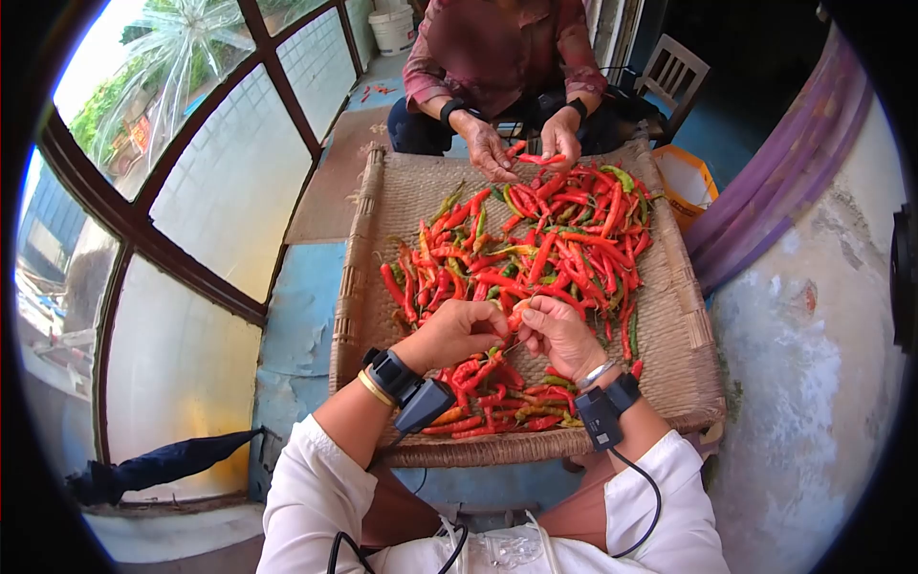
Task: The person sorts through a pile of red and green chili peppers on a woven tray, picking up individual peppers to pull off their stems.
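Note:
Both my hands are over the near half of a woven tray (688, 349), above chili peppers. An orange-red chili pepper (518, 313) is between them. The thumb and fingers of my right hand (564, 337) pinch it from the right. My left hand (451, 335) is closed, its curled fingertips meeting at the pepper's left side; its exact grip is partly hidden. Just beyond my hands lies a big heap of red chili peppers (574, 258), with some green and yellowish ones mixed in. A smaller pile of chili peppers (478, 392) lies below my wrists, near the tray's front edge.
Across the tray sits another person (507, 67), holding a red chili pepper in both hands (543, 159). Windows (201, 182) line the left side, with a dark folded umbrella (172, 464) below. To the right are a chair (673, 75), an orange-edged box (687, 187) and a purple curtain (775, 182).

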A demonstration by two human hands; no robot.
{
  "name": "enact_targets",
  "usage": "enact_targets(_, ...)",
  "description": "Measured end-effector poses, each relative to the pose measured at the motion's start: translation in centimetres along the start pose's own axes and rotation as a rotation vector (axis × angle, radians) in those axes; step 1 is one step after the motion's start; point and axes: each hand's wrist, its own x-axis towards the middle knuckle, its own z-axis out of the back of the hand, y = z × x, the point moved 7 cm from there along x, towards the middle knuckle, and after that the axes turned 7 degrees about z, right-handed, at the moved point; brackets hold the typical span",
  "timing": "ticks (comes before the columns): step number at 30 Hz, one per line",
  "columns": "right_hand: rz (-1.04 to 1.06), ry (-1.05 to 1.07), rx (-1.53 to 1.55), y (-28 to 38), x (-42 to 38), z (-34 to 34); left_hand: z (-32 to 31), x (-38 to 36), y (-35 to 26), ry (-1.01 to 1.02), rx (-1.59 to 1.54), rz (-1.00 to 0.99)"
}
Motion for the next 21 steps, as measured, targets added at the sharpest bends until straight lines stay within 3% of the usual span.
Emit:
enact_targets(3,-0.028,-0.001,-0.025,-0.3,-0.3,-0.3,-0.1,-0.2,-0.4,0.048,0.159,-0.032)
enact_targets(6,0.019,-0.066,-0.016,0.4,-0.2,0.2,2.5,0.7,3.1,-0.145,-0.025,0.067)
enact_targets(9,-0.021,-0.082,-0.026,0.1,-0.1,0.9,7.2,0.0,5.7,-0.443,0.241,0.203)
enact_targets(10,-0.034,-0.071,-0.034,0.0,0.0,0.7,7.7,-0.1,6.5,-0.457,0.232,0.212)
enact_targets(12,-0.084,0.026,-0.09,-0.4,-0.2,-0.2,8.5,-0.8,6.1,-0.593,0.757,0.153)
enact_targets(13,-0.095,0.031,-0.095,-0.6,-0.3,-0.5,8.6,-0.8,6.3,-0.599,0.749,0.162)
enact_targets(16,-0.198,0.121,-0.287,-1.3,-0.8,-1.9,6.1,0.4,7.3,-0.24,0.766,0.304)
enact_targets(17,-0.202,0.12,-0.288,-1.5,-0.8,-1.8,5.8,0.3,7.1,-0.24,0.762,0.306)
enact_targets(19,-0.198,0.034,-0.604,-1.7,-0.5,-0.3,4.3,0.3,7.0,-0.069,0.772,0.263)
enact_targets(21,-0.184,0.016,-0.579,-1.4,-0.3,-0.4,4.3,0.3,7.7,-0.133,0.875,0.223)
